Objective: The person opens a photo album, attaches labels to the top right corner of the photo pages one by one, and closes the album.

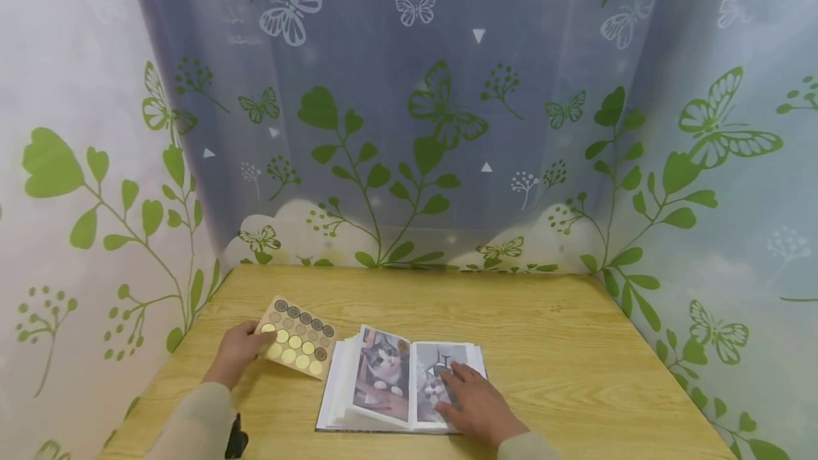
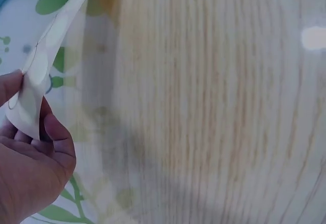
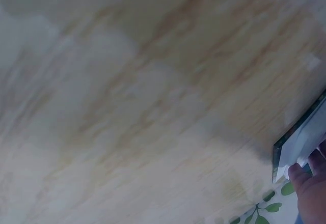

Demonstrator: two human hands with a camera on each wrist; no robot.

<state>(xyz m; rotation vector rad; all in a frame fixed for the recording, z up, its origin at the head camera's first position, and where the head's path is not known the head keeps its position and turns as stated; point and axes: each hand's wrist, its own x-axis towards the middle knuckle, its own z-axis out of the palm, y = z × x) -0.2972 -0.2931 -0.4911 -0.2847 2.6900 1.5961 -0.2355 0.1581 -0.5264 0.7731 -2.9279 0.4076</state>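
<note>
An open photo album with cat pictures lies on the wooden table near its front edge. My right hand rests flat on the album's right page, fingers straight. My left hand pinches the left edge of a tan sticker sheet carrying rows of round gold and dark stickers, held tilted just left of the album. In the left wrist view the sticker sheet curves up from between thumb and fingers. The right wrist view catches the album's corner and a fingertip.
Curtains printed with green leaves and butterflies close in the table at the back and both sides. The table's back half and right side show bare wood. A dark strap sits at my left wrist.
</note>
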